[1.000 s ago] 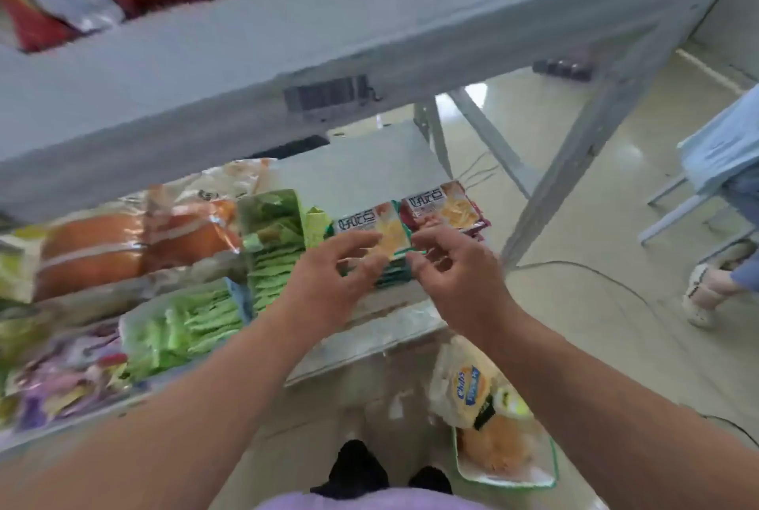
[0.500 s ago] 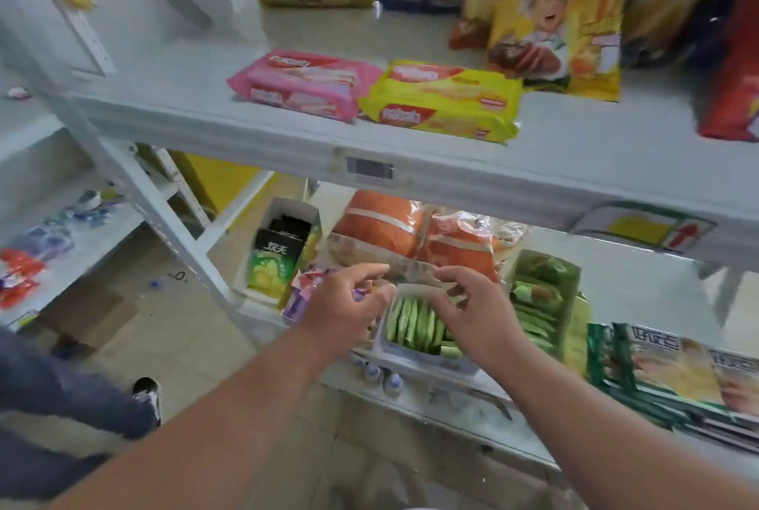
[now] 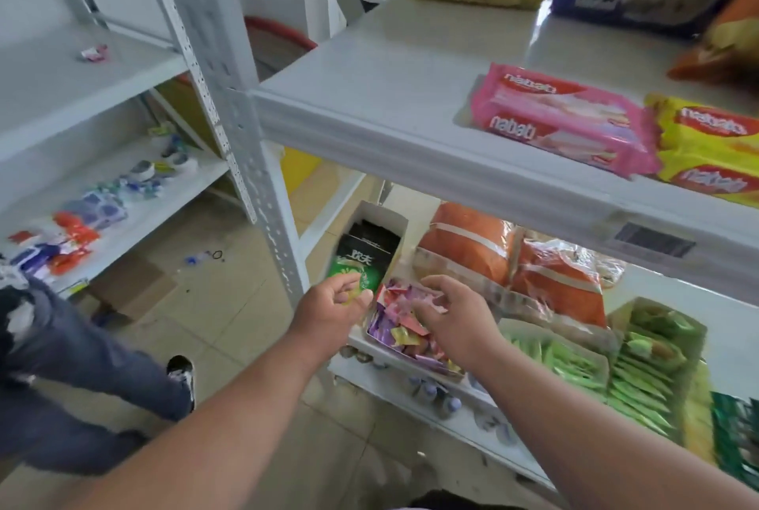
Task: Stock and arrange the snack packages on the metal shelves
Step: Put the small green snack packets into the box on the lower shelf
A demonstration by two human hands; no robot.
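Observation:
My left hand [image 3: 328, 310] hovers with curled fingers at the lower edge of a green and black packet [image 3: 361, 269] standing in an open white carton [image 3: 395, 228]; whether it pinches the packet is unclear. My right hand [image 3: 451, 320] rests its bent fingers on the mixed small candy wrappers in a low box [image 3: 404, 339]. Both lie on the middle metal shelf. Behind them are orange bread bags [image 3: 464, 242]. To the right stand trays of green stick packs [image 3: 575, 365]. On the upper shelf [image 3: 369, 98] lie a pink wafer pack [image 3: 562, 119] and a yellow one [image 3: 714, 140].
A perforated white post [image 3: 230, 98] stands just left of my hands. Another rack on the left [image 3: 135, 222] carries small scattered items. A person's leg in jeans [image 3: 82, 365] is at the lower left, by flat cardboard [image 3: 131, 287] on the floor. Small bottles [image 3: 435, 394] sit on the shelf below.
My view and both hands have swept left along the middle shelf, from the biscuit packs past the green stick tray to the candy box and the carton of green packets.

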